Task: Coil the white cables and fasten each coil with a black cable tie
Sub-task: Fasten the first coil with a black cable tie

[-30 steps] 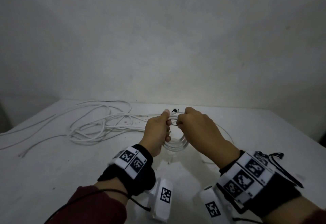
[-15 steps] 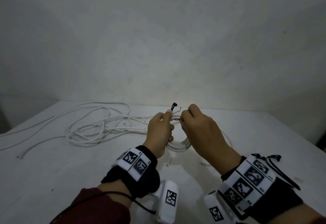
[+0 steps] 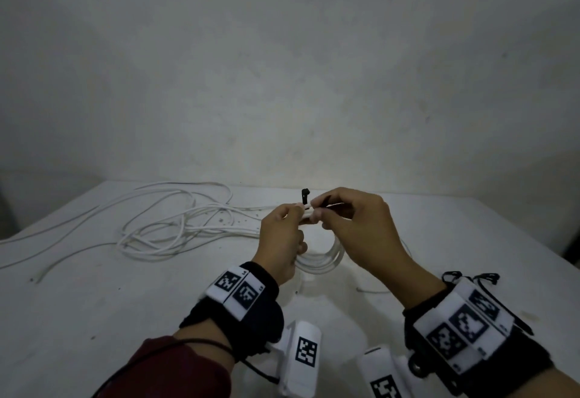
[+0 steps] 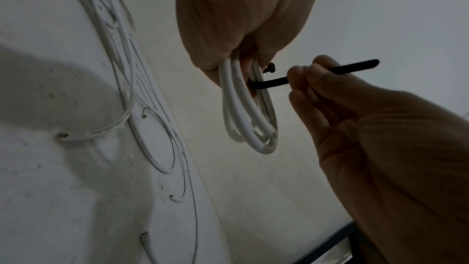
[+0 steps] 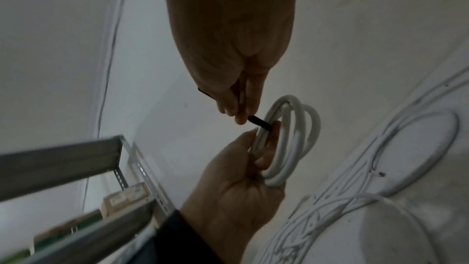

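Observation:
My left hand grips the top of a small coil of white cable, whose loops hang below the fingers. A black cable tie passes through the coil beside my left fingers; its head sticks up above them. My right hand pinches the tie's strap between thumb and fingertips, close to the coil, and the tail pokes out past the fingers. Both hands are held above the white table.
Loose white cables lie in a tangle on the table's left half, with ends trailing to the left edge. More black cable ties lie on the table by my right wrist. A grey wall stands behind. A metal shelf frame shows in the right wrist view.
Both hands have lifted slightly. The tie's head now stands clear above my left fingers, and my right hand has moved to pinch the strap and draw it rightward.

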